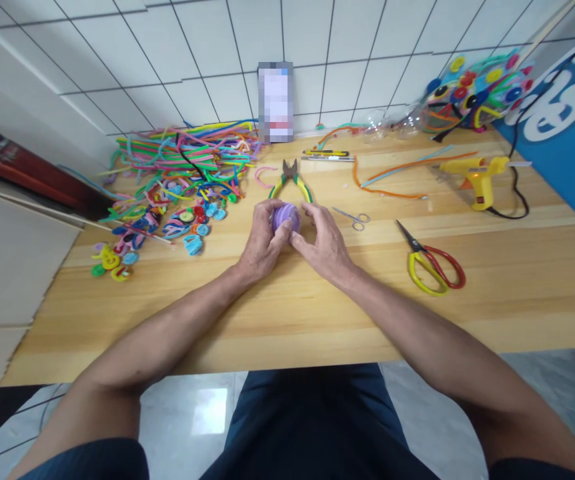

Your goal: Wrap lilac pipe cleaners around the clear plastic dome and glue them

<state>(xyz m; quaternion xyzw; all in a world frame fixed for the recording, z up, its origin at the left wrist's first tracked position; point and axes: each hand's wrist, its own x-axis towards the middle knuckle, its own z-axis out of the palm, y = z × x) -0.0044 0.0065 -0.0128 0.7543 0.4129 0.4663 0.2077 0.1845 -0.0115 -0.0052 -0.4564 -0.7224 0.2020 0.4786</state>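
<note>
My left hand (pixel 261 241) is closed around a purple coil (pixel 287 217) of what looks like wound pipe cleaner, thumb across its front. On the coil's other side, my right hand (pixel 328 241) has its fingers curved and parted, with the thumb tip at the coil's lower right edge. A gap shows between its index finger and the coil. Just beyond both hands lie green-and-yellow handled pliers (pixel 290 175), jaws pointing away. Small silver scissors (pixel 356 218) rest to the right of my right hand.
Pipe cleaners (pixel 187 152) and small coiled pieces (pixel 200 215) cover the left side. A phone (pixel 275 103) leans against the tiled wall. To the right are red-and-yellow scissors (pixel 430 263), a yellow glue gun (pixel 480 179) with its cord, orange pipe cleaners (pixel 392 194) and a decorated plastic bottle (pixel 472 97).
</note>
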